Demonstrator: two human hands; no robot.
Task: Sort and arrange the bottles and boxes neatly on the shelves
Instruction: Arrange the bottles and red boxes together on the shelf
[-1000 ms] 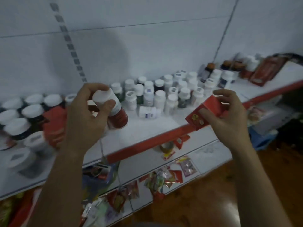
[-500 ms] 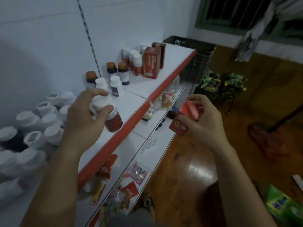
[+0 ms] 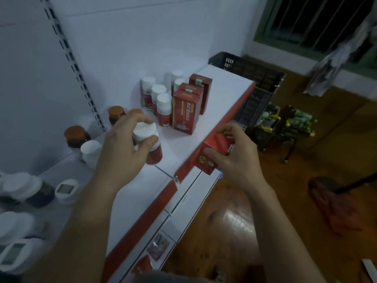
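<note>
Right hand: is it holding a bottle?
No, the right hand grips a small red box; the white-capped bottle is in the left hand.

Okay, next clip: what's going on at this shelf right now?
A person is sorting stock on a white shelf with a red front edge. The left hand grips a white-capped red bottle by its top, low over the shelf; whether it is set down is unclear. The right hand holds a small red box just off the front edge. Further back, three upright red boxes stand beside matching white-capped bottles.
</note>
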